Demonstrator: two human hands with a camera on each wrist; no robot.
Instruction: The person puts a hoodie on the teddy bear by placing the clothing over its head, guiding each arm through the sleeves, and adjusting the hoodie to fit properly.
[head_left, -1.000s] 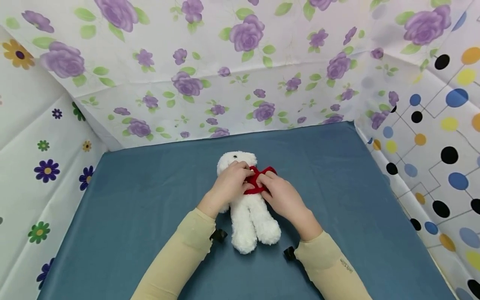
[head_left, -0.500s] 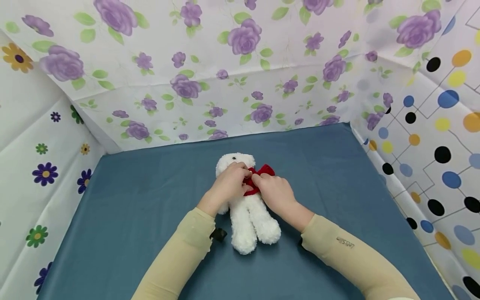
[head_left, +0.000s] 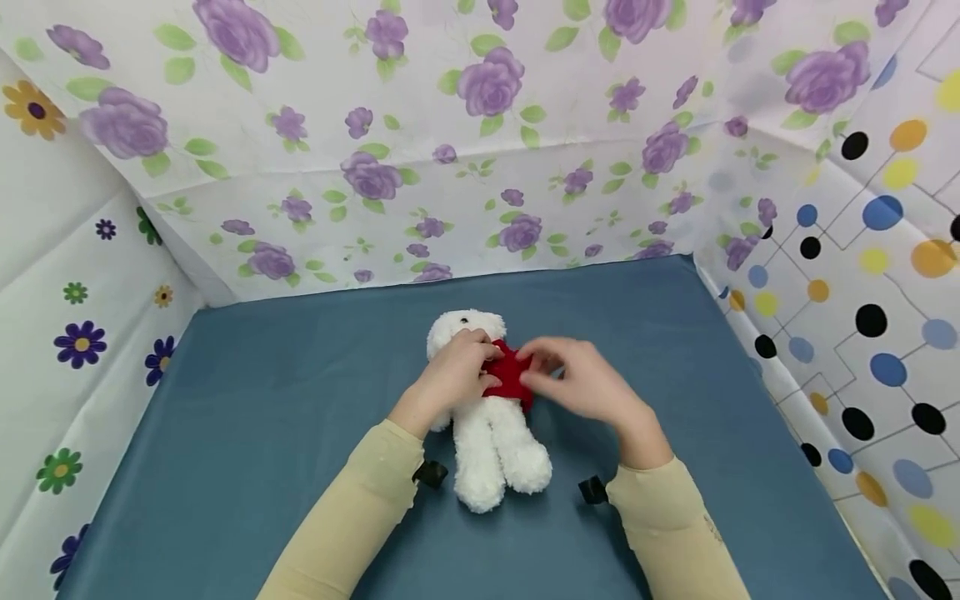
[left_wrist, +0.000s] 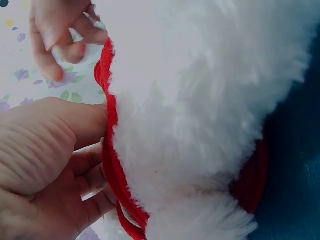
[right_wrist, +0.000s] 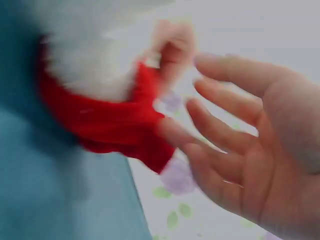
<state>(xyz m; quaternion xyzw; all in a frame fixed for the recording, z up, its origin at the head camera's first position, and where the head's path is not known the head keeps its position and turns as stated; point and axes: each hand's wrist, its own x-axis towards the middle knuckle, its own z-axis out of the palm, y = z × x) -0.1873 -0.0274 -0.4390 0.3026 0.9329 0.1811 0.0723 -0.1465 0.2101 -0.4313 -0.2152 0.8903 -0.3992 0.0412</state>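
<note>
A white plush toy (head_left: pixel 480 458) lies on its back on the blue cloth, its head toward the far wall. Around its upper body is a small red garment (head_left: pixel 508 377). My left hand (head_left: pixel 453 375) covers part of the toy's head and chest; in the left wrist view its thumb and fingers (left_wrist: pixel 90 122) pinch the garment's red edge (left_wrist: pixel 114 150). On the other side, my right hand (head_left: pixel 581 379) has its fingers spread, and the fingertips are at the garment's side. In the right wrist view a red flap (right_wrist: pixel 155 140) juts toward that hand's fingers, blurred; contact there is unclear.
A blue cloth (head_left: pixel 300 400) covers the table. Floral sheeting (head_left: pixel 450 167) rises behind it, with patterned sheeting (head_left: pixel 885 333) along the right and more (head_left: pixel 97 375) on the left. Dark wrist cameras (head_left: pixel 592 490) stick out from both beige sleeves.
My right hand moved in over the garment, then drew back to the right with its fingers opened out. The raised red flap now lies lower. My left hand keeps its place on the toy.
</note>
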